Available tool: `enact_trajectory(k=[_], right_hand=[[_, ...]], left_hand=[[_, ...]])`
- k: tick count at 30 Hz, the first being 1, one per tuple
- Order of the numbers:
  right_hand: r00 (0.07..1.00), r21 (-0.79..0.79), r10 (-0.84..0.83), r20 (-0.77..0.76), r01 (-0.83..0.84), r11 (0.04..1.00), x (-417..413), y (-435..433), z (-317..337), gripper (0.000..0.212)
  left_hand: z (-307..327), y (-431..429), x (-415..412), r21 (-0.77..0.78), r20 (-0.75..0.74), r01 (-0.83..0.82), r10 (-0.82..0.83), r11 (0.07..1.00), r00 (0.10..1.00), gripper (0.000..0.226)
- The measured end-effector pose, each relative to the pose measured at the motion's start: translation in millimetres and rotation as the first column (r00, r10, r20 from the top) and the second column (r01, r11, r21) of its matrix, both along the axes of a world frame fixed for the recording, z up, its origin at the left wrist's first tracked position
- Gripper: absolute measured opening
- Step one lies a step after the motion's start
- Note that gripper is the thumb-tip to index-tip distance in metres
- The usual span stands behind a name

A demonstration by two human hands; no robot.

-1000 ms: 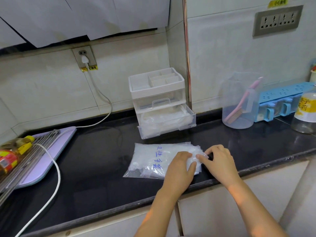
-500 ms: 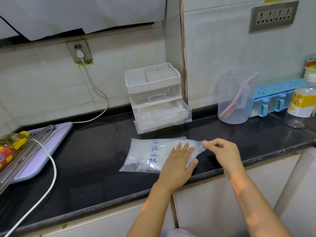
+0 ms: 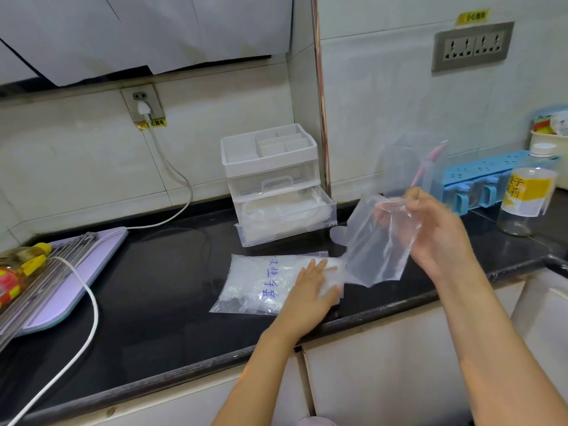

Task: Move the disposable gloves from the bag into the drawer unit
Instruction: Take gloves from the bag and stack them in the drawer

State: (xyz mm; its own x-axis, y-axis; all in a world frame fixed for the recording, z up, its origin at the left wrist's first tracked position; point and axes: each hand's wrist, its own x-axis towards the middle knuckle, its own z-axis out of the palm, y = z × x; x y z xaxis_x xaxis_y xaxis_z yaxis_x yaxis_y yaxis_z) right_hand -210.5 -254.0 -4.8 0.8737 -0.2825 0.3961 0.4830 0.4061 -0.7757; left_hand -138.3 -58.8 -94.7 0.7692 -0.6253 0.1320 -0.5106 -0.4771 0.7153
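Since the frame half a second back, the right hand [image 3: 436,238] has come up off the counter, pulling one clear glove [image 3: 378,244] out and up. It was low at the bag mouth then. The glove now hangs in the air, pinched at its top edge between thumb and curled fingers, right of the drawer unit [image 3: 270,167]. Its lower corner sits close to the bag mouth; it may still be touching, hard to tell through the clear film.

The left hand [image 3: 310,290] is as before: flat, fingers straight and together, pressing down on the right part of the bag [image 3: 258,284]. The bag lies flat on the black counter [image 3: 153,287], full of white gloves, with blue handwriting on it, just in front of the drawer unit.

The lower drawer [image 3: 285,219] is pulled out, with a pile of clear gloves inside. The upper drawer is closed.

Other things:
- purple cutting board [image 3: 80,265] far left
- white cable [image 3: 92,315] over it
- clear jug [image 3: 405,161] with pink brush [image 3: 430,161]
- blue rack [image 3: 482,176]
- yellow-label bottle [image 3: 525,198] at right
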Motion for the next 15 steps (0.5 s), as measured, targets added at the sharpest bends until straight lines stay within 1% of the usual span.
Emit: enact_trajectory(k=[2, 3, 4, 5, 6, 7, 9, 11, 12, 13, 15], right_hand=[[0.996, -0.143, 0.084, -0.010, -0.085, 0.986, 1, -3, 13, 0.019], [0.992, -0.229, 0.127, -0.024, -0.130, 0.965, 3, -3, 19, 0.017], [0.985, -0.318, 0.168, -0.047, -0.174, 0.932, 6, -5, 23, 0.018], [0.975, -0.402, 0.207, -0.077, -0.220, 0.889, 8, -5, 28, 0.018], [0.966, -0.483, 0.234, -0.111, -0.258, 0.837, 11, -4, 33, 0.017], [0.955, -0.555, 0.256, -0.150, -0.295, 0.778, 13, -3, 38, 0.015], [0.920, -0.653, 0.307, -0.243, -0.390, 0.650, 17, 2, 49, 0.013], [0.880, -0.692, 0.360, -0.310, -0.469, 0.549, 19, 7, 59, 0.014], [0.875, -0.714, 0.367, -0.317, -0.475, 0.514, 20, 9, 63, 0.013], [0.878, -0.742, 0.360, -0.315, -0.464, 0.484, 20, 10, 68, 0.013], [0.892, -0.790, 0.322, -0.317, -0.436, 0.431, 20, 10, 77, 0.016]], left_hand=[[11, 5, 2, -0.246, -0.208, -0.103, 0.051, 0.964, 0.977, 0.045], [16, 8, 4, -0.327, -0.275, -0.167, 0.076, 0.930, 0.958, 0.043], [23, 10, 5, -0.406, -0.324, -0.222, 0.088, 0.886, 0.942, 0.035], [29, 14, 7, -0.493, -0.354, -0.253, 0.073, 0.832, 0.932, 0.027], [35, 17, 10, -0.567, -0.344, -0.240, 0.039, 0.788, 0.938, 0.030], [43, 20, 11, -0.613, -0.296, -0.185, -0.006, 0.768, 0.955, 0.043], [64, 24, 8, -0.594, -0.179, -0.015, -0.115, 0.805, 0.977, 0.061], [87, 22, 3, -0.496, -0.164, 0.133, -0.242, 0.858, 0.956, 0.069], [95, 21, 0, -0.430, -0.176, 0.194, -0.292, 0.882, 0.940, 0.068], [101, 19, -3, -0.371, -0.198, 0.238, -0.327, 0.898, 0.924, 0.063], [105, 18, -6, -0.283, -0.229, 0.264, -0.332, 0.922, 0.915, 0.051]])
